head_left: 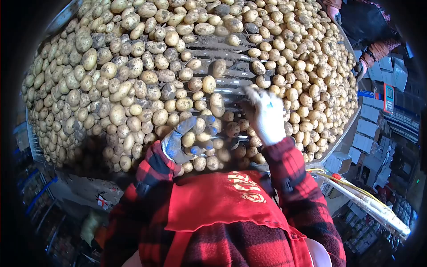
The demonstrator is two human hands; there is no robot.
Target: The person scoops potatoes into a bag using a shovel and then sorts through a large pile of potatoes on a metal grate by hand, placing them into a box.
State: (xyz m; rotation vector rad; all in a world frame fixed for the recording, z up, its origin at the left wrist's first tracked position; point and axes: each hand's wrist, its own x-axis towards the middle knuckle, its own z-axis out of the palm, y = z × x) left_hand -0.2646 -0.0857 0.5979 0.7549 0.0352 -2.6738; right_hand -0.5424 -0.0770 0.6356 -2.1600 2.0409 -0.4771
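Note:
A wide bed of potatoes (117, 115) fills the space in front of me, many of them smeared with dark soil. My left hand (177, 141), in a blue-and-grey glove, is low at the near edge, its fingers curled round a couple of potatoes (188, 139). Farther right, my right hand (268, 115) wears a white glove and reaches over the potatoes beside a bare strip of slats (229, 82). Its fingers point left and are blurred, so I cannot tell what they hold. A dirt-covered potato (232, 129) lies just below them.
Another person's gloved hand (362, 69) and sleeve are at the far right edge of the sorting table. A red-and-teal device (388, 99) hangs there, near stacked white boxes (367, 127). A pale pole (364, 202) with a yellow cable slants across the lower right.

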